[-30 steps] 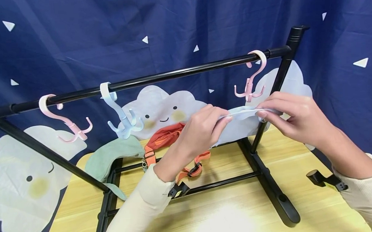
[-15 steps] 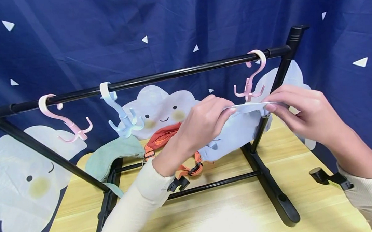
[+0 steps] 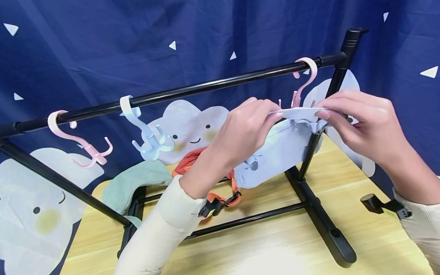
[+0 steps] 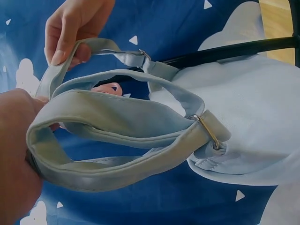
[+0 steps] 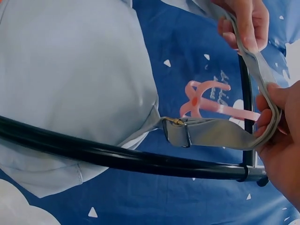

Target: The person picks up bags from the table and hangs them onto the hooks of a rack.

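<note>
My left hand and right hand pinch a light blue bag strap between thumbs and fingers, holding a short stretch of it level. Below the strap hangs its pale blue bag, close beside the rack's right post. Metal buckles join strap and bag, and the left wrist view shows the strap looped and doubled over. Right behind the held strap is a pink hook on the black rail, its lower prongs partly covered by strap and hands. The right wrist view shows that pink hook beyond the strap.
The black rack's rail also carries a blue hook and another pink hook at left. A green bag and a red-orange bag lie on the wooden table. A blue curtain hangs behind.
Both hands have lifted the strap upward, toward the right pink hook, whose lower part the strap now covers. The light blue bag has come more into view below them.
</note>
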`<state>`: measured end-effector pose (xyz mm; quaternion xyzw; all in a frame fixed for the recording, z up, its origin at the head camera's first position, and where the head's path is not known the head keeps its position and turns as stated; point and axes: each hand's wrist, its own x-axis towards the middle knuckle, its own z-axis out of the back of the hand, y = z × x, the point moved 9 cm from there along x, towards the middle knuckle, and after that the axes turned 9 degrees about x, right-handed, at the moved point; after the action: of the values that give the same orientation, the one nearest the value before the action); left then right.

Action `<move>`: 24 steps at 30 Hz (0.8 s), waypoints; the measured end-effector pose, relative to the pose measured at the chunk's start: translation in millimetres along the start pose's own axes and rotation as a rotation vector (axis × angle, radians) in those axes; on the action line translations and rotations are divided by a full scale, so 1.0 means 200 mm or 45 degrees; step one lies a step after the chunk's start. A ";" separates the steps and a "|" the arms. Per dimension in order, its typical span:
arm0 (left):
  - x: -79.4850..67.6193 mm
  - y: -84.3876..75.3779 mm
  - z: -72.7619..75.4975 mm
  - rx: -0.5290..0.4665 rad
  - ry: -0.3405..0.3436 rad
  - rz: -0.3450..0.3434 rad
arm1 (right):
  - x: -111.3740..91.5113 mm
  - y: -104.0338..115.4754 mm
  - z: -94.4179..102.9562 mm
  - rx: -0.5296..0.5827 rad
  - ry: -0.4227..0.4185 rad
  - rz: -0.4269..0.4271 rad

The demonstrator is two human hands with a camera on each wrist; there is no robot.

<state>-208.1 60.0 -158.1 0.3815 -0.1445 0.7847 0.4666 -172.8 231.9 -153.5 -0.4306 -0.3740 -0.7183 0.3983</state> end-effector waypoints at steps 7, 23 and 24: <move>0.06 0.02 -0.04 0.034 0.030 0.020 | 0.00 -0.06 0.03 -0.155 -0.081 -0.037; 0.14 0.05 -0.15 0.047 0.150 0.143 | 0.00 -0.18 0.07 -0.380 -0.175 -0.185; 0.14 0.06 -0.15 0.050 0.161 0.156 | 0.00 -0.19 0.07 -0.391 -0.172 -0.191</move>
<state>-240.0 89.8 -156.1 0.3306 -0.1224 0.8370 0.4185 -201.7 259.6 -155.1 -0.5045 -0.3170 -0.7642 0.2471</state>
